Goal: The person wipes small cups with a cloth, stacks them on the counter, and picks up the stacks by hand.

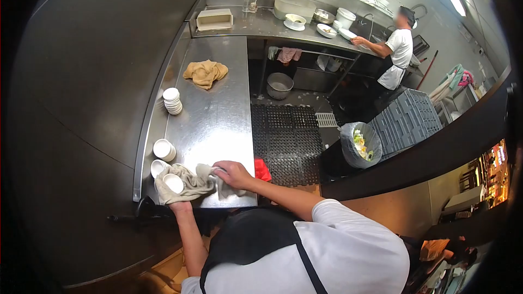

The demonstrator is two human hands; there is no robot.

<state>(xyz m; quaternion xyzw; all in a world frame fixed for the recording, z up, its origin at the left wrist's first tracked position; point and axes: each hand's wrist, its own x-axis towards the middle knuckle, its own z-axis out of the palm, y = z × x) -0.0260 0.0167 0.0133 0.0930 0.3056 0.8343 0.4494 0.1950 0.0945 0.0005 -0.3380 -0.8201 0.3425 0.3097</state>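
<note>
My left hand (179,206), mostly hidden under a grey-beige cloth (196,183), is closed around a small white cup (174,183) through the fabric. Only its wrist and lower palm show. My right hand (234,175) pinches the other end of this cloth, over the near end of the steel counter (218,114). Just beyond the held cup, another white cup (158,167) touches or nearly touches the cloth. Farther along the counter's left edge stand a short stack of white cups (164,150) and a taller stack of small white dishes (172,101).
A crumpled tan cloth (206,73) lies farther up the counter. At the back sink counter, a person (397,49) handles a white plate (347,34). A lined bin with food scraps (361,145) and stacked grey crates (408,122) stand right. Black mats (286,144) cover the floor.
</note>
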